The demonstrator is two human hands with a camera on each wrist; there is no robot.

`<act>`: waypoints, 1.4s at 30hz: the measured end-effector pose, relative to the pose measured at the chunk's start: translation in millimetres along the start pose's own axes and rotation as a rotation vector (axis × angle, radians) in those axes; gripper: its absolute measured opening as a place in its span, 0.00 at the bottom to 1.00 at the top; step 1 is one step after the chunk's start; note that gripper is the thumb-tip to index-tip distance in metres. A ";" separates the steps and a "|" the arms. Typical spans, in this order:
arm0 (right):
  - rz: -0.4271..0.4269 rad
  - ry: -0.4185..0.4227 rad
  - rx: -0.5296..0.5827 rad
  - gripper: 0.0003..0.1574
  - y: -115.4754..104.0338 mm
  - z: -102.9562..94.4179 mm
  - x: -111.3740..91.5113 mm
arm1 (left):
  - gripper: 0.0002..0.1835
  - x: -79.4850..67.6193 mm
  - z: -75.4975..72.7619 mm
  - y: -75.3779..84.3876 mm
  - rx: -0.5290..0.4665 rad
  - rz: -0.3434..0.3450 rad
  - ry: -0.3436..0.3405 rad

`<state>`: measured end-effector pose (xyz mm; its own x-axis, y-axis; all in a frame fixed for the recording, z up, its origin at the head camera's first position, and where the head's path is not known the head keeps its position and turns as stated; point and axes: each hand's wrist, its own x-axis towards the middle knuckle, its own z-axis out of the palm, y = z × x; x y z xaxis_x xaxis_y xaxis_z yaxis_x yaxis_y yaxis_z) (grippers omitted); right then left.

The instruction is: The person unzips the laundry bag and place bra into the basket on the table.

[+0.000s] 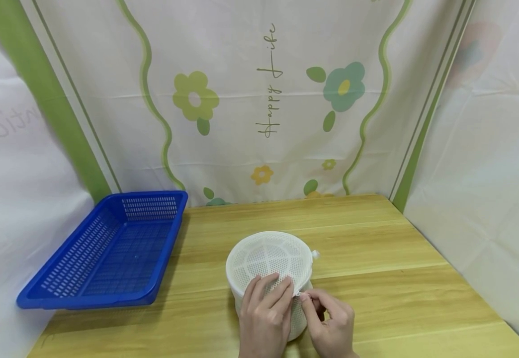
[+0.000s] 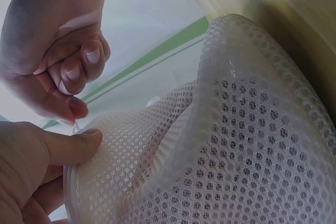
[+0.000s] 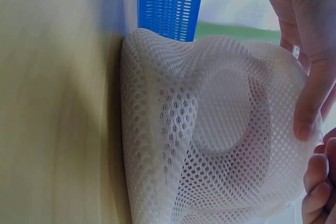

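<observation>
A round white mesh laundry bag [image 1: 277,248] stands on the table, its ribbed mesh top facing up and its side partly creased. My left hand [image 1: 265,313] lies with its fingers over the near part of the top. In the left wrist view, the left thumb [image 2: 79,148] presses the mesh side just under the rim, so the hand grips the edge. At the near right of the rim, my right hand [image 1: 330,320] pinches a small white zipper pull [image 1: 297,294] between thumb and forefinger. The right hand's other fingers [image 2: 79,69] are curled in.
A blue slotted plastic basket [image 1: 154,293] sits on the left of the wooden table [image 1: 376,248]. A small white knob-like piece [image 1: 315,254] sticks out from the bag's right rim. Patterned cloth [image 1: 232,149] hangs behind the table and along both sides.
</observation>
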<state>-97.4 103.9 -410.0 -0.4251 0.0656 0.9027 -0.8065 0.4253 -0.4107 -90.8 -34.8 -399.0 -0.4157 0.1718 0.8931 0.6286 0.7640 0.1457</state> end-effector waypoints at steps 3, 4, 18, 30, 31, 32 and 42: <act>0.010 0.011 0.002 0.13 -2.8 -0.7 4.0 | 0.12 0.0 -0.1 0.6 -0.003 -0.008 -0.003; 0.014 0.014 0.000 0.13 -3.8 -1.0 5.3 | 0.12 0.0 -0.1 0.9 -0.004 -0.010 -0.004; 0.005 -0.015 0.033 0.14 -7.5 -1.5 10.6 | 0.11 2.1 -1.8 3.1 -0.027 -0.040 -0.041; -0.110 -0.084 0.174 0.07 -11.1 1.2 12.0 | 0.15 1.8 0.1 0.9 -0.017 0.016 -0.014; -0.108 -0.081 0.165 0.07 -11.2 1.0 12.0 | 0.14 1.8 0.2 0.9 -0.015 0.014 -0.012; -0.105 -0.078 0.156 0.07 -11.4 0.9 11.9 | 0.14 1.8 0.1 0.9 -0.015 0.012 -0.012; -0.098 -0.020 0.082 0.06 -12.2 0.9 12.3 | 0.10 1.7 0.1 -0.2 -0.004 0.027 0.002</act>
<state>-93.2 98.7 -394.0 -0.3499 0.0088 0.9368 -0.8751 0.3538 -0.3302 -91.6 -34.6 -397.5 -0.3973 0.1911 0.8976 0.6423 0.7565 0.1232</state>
